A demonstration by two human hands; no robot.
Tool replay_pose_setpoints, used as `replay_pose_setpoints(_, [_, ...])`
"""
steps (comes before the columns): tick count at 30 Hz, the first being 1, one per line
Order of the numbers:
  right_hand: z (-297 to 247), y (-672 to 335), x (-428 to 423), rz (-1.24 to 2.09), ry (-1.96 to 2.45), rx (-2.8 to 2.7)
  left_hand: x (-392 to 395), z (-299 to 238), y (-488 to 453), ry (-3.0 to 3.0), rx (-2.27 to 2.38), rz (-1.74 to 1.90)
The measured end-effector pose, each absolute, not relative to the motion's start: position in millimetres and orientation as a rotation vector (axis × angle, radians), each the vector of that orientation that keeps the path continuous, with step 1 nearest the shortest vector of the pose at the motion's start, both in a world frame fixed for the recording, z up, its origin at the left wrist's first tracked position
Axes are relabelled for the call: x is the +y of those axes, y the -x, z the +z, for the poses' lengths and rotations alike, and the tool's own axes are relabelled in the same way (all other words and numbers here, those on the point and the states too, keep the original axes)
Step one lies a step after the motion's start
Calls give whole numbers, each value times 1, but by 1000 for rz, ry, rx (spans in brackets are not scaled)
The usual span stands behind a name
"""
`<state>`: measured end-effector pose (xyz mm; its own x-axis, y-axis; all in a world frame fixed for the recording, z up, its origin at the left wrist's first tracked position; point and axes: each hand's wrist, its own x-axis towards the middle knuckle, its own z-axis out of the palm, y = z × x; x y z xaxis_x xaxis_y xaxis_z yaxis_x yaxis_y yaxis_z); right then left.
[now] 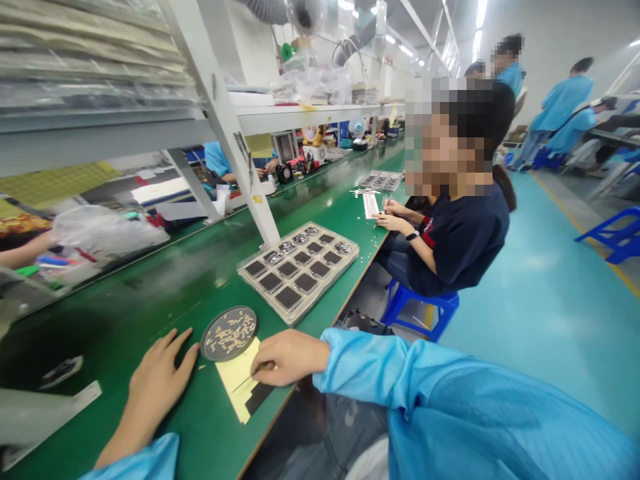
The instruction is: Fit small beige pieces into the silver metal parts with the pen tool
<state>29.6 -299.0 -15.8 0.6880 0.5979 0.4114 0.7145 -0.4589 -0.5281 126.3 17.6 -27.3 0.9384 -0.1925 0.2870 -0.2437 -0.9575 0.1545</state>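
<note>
Blue sleeve [450,393] leads to right hand [289,358], pinching thin tool [243,385] (perhaps tweezers) over yellow paper [230,374]; left hand [161,373], spread wide on desk [190,280], should steady the paper.

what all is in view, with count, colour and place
table: 1, green, left and centre
paper: 1, yellow, on table
round dish: 1, grey, overlapping paper
small pieces: many, cream, in round dish
dark piece: 1, black, at paper's edge
near tray: at least 1, clear, on table
squares: several, dark, in near tray
far tray: 1, clear, farther along
shelving: several parts, white, overhead
co-worker: 1, dark top, seated right
stools: at least 2, blue, right
other workers: several, blue tops, background
far clutter: uncountable, mixed, background
thin tool: 1, dark, over paper
left-hand grip: 1, bare, open on table
right-hand grip: 1, bare, pinching thin tool
</note>
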Motion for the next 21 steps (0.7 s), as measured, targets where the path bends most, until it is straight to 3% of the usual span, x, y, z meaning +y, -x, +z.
replay_pose_setpoints(12, [0,-24,-299,-44,2064,-943,-7,-2,-116,-2570,-135,514])
replay_pose_setpoints(21, [3,-27,-297,14,1964,-871,-105,22,-302,-2435,-501,194])
